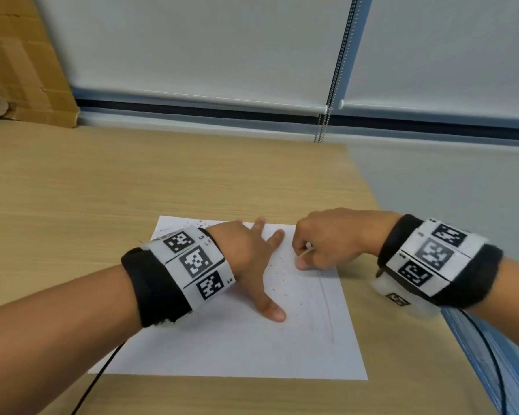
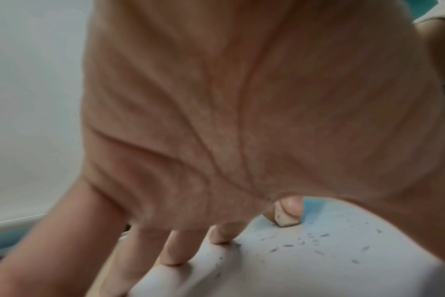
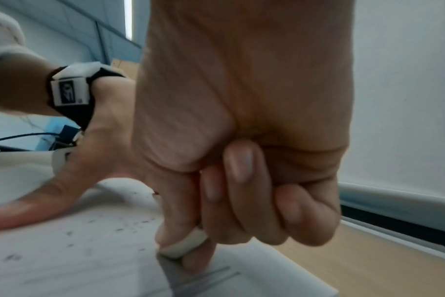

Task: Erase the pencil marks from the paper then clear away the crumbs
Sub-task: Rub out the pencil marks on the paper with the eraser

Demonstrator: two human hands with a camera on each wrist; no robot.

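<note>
One sheet of paper lies on the wooden surface, toward its right edge, with its own right edge just inside that edge. Two hands work on it. The left hand lies flat with fingers spread and straight, pressing the sheet down near its far edge, thumb pointing toward the near side. The right hand is curled tight, thumb and forefinger pinching one small white eraser, whose lower end touches the paper in the sheet's far right part. A few long, faint pencil marks run from the eraser toward the near right corner of the sheet; their exact count cannot be told. Many dark eraser crumbs are scattered between the two hands, too many and too small to count, with a few more by the sheet's far edge. One cardboard box stands at the far left corner of the surface. Bare wood stretches left of and beyond the sheet; on the right the surface ends just past the paper.
</note>
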